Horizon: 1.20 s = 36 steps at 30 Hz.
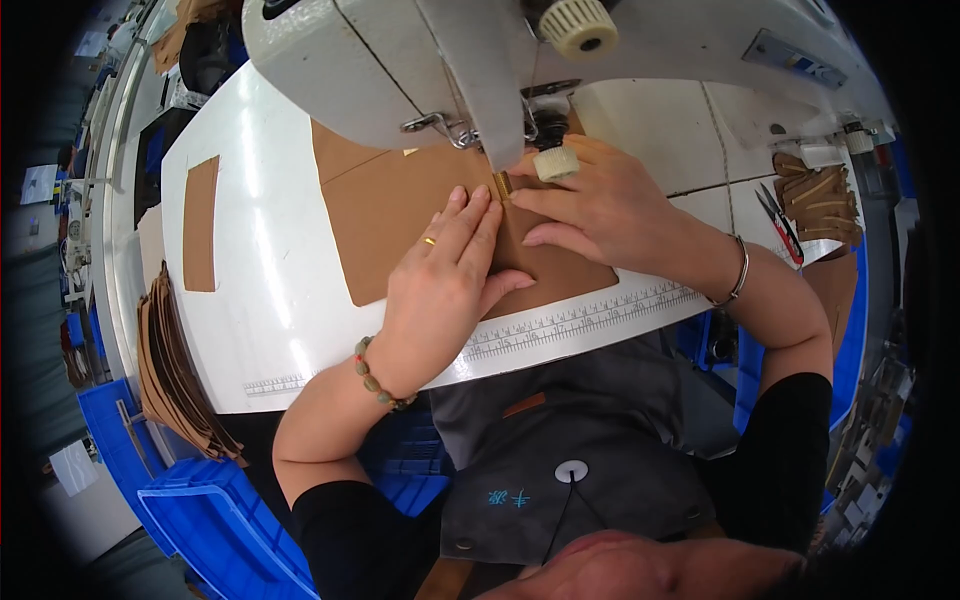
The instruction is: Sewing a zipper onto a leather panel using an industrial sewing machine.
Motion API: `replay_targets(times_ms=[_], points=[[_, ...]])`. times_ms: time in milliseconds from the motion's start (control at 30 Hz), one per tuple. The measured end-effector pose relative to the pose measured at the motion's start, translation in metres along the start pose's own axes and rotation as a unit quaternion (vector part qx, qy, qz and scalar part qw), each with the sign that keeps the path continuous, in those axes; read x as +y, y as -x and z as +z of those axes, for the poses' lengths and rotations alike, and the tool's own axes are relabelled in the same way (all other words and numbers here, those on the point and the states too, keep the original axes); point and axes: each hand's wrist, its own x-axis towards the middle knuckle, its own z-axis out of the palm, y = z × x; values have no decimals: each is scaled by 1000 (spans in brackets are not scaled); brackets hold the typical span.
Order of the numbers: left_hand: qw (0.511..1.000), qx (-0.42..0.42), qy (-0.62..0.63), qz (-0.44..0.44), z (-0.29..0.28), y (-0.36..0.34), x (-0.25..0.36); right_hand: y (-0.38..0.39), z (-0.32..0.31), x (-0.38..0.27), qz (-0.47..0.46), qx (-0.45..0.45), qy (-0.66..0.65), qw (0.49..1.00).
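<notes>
A large brown panel [375, 225], resembling leather or stiff cloth, lies flat on the white table of a sewing machine [370, 50]. My left hand [440, 275] rests on the panel, fingers stretched toward the needle area and thumb apart. To the right of the needle area, my right hand [600, 200] lies on the same panel, index finger and thumb extended and apart. A small brass-coloured metal piece [503, 187] sits between the fingertips of both hands. The machine head hides the needle and some of my right fingertips.
A narrow brown strip [200, 225] lies at the left of the table [260, 330]. Stacked brown pieces [175, 370] hang at its left edge, above a blue crate [215, 520]. At the right are red-handled scissors [782, 225] and bundled brown pieces [815, 200]. A printed ruler [580, 322] runs along the front.
</notes>
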Motion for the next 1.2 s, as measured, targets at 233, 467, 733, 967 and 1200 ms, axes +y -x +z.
replay_targets(times_ms=[233,467,733,967,1200], points=[[999,-13,-48,13,0,-1,5,-1,-5,1,4,-42,2,999],[998,-15,-53,29,-1,-1,4,0,0,-3,2,-20,6,1000],[997,3,-78,24,4,-15,-12,1,8,3,22,-17,82,996],[998,12,-63,4,5,-23,-20,-3,6,6,52,-26,88,994],[996,25,-79,15,7,-21,-21,-5,-4,19,253,31,-417,873]])
